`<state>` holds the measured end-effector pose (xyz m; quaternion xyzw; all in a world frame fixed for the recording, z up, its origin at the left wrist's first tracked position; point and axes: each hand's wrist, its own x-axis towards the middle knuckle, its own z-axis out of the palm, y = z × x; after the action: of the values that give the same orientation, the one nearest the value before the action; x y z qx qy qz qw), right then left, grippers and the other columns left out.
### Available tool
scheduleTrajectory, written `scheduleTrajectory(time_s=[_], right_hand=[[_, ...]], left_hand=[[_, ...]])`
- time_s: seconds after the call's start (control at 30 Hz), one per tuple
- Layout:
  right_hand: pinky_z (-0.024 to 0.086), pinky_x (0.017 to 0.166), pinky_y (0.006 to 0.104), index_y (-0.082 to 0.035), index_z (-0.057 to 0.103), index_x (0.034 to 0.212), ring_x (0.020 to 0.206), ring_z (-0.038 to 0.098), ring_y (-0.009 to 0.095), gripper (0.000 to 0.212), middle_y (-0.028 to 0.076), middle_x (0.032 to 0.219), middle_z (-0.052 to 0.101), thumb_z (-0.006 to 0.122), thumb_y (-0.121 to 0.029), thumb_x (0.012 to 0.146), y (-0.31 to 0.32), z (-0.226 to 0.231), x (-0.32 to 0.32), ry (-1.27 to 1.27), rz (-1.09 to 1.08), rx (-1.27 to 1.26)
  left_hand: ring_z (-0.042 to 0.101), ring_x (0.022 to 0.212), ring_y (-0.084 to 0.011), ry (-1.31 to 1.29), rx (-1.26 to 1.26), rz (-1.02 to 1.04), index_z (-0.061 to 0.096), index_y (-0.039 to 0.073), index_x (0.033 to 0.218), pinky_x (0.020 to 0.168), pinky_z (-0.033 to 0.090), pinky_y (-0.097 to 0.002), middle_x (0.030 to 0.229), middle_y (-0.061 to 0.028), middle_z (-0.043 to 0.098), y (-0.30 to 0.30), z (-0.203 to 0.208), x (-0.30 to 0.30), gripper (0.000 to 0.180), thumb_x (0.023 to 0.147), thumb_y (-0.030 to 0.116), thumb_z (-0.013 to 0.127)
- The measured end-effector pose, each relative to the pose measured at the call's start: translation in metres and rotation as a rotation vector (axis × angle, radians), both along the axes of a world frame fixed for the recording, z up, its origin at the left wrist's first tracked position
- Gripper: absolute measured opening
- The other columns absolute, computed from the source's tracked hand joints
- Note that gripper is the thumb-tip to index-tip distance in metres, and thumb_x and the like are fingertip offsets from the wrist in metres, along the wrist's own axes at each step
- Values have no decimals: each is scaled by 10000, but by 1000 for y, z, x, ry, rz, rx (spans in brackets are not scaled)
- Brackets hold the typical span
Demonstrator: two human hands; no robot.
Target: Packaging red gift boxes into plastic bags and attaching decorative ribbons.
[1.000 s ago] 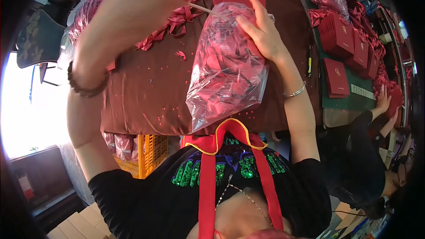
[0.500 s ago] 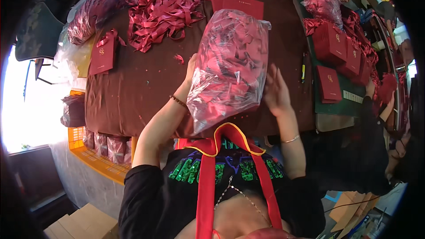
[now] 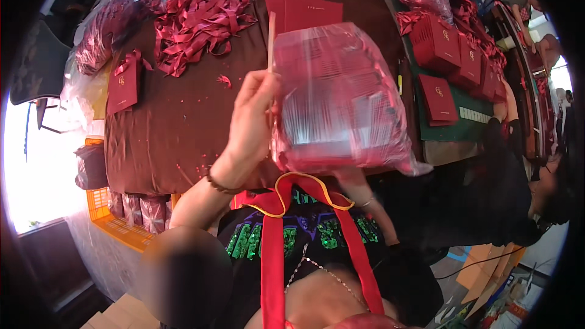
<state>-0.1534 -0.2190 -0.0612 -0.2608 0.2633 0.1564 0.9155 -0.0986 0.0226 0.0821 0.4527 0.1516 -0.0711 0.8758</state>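
A clear plastic bag packed with dark red paper bags (image 3: 338, 94) is held up over the near part of the brown-covered table. Stacked edges of the contents show through the wrinkled plastic. My left hand (image 3: 251, 113) is closed at the bag's left edge, and a thin pale strip (image 3: 271, 39) rises straight up from its fingers. What that strip is, I cannot make out. Beneath the bag's near side lies my right hand (image 3: 352, 178), blurred, with its fingers hidden behind the bag. Flat red paper bags (image 3: 314, 15) rest just beyond it.
A heap of red ribbons (image 3: 198, 18) covers the far left, beside filled plastic bags (image 3: 113, 30). One red paper bag (image 3: 124, 85) stands near the left edge. Stacked red paper bags (image 3: 436, 42) occupy the green table at right, where another person's dark-clothed arm (image 3: 496, 146) reaches in. An orange crate (image 3: 116, 222) sits lower left.
The plastic bag has been turned over, from its ribbon side to the stacked-edge side. My right hand moved from its right side to underneath. The pale strip has come into sight.
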Motion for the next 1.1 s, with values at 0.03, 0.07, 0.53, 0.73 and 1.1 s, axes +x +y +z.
scheduleTrajectory(time_s=[0.03, 0.07, 0.53, 0.73, 1.1], right_hand=[[433, 859, 395, -142, 371, 1328, 1012, 529, 262, 564, 115, 1144, 515, 406, -514, 906, 7, -9, -3, 26, 2, 32], [441, 845, 393, -132, 386, 1317, 991, 540, 262, 559, 116, 1119, 529, 411, -509, 905, 9, -15, -7, 57, -20, 52], [493, 629, 336, -59, 564, 1113, 722, 607, 178, 433, 86, 804, 639, 391, -409, 925, -117, 20, -71, 124, 583, -951], [360, 939, 323, -51, 367, 1367, 1191, 435, 179, 618, 98, 1299, 460, 417, -463, 910, -63, 117, 56, -450, 327, -1077], [283, 1048, 318, -34, 182, 1446, 1273, 360, 209, 716, 102, 1408, 348, 558, -244, 874, -1, 115, 84, -433, 429, -860]], left_hand=[[508, 926, -84, -70, -44, -11, 531, 105, 942, 788, 405, -238, 1014, -4, 567, 8, 5, -2, 113, 958, 204, 480], [537, 994, -108, -128, -102, -42, 540, 115, 931, 814, 433, -264, 1090, -14, 589, 12, 6, 1, 145, 969, 223, 452], [629, 702, -233, -528, 1575, -190, 647, 41, 930, 619, 467, -304, 778, -122, 629, 135, -27, 13, 138, 817, 106, 604], [622, 751, -305, -575, 1519, -227, 649, 53, 886, 640, 477, -366, 807, -114, 642, 124, -29, 13, 120, 804, 130, 610], [623, 743, -312, -584, 1493, -214, 649, 81, 867, 629, 479, -390, 781, -109, 648, 146, -32, 20, 116, 811, 164, 590]])
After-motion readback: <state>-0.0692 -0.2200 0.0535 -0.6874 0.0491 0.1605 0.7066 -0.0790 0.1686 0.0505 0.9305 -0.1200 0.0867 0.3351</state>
